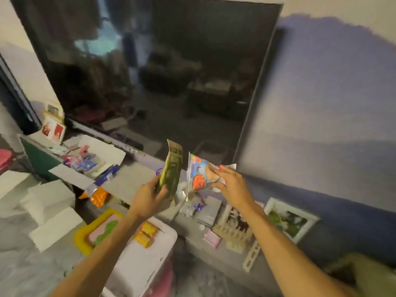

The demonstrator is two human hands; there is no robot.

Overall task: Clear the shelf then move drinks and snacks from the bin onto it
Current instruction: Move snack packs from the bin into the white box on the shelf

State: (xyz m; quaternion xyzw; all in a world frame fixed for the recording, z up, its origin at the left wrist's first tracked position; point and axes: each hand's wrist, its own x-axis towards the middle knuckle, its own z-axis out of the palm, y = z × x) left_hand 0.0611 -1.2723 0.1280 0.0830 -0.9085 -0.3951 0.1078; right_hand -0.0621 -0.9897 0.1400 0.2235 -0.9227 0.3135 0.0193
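My left hand (150, 196) grips a green snack packet (171, 172), held upright above the grey shelf (128, 181). Beside it, my right hand (229, 181) holds a white and orange snack packet (198, 174), also over the shelf, just below the television. Small wrappers (198, 205) lie on the shelf under both packets. An orange packet (98, 197) hangs at the shelf's front edge to the left. Below my left forearm stands a white bin (139, 262) with yellow packets (146, 234) on top.
A large dark television (150, 71) leans on the wall behind the shelf. A white open box (107, 154) of small items sits at the shelf's left. Photo frames (287, 219), a small fence ornament (233, 233) and a pink packet (211, 239) lie to the right. White foam blocks (42, 202) are stacked at left.
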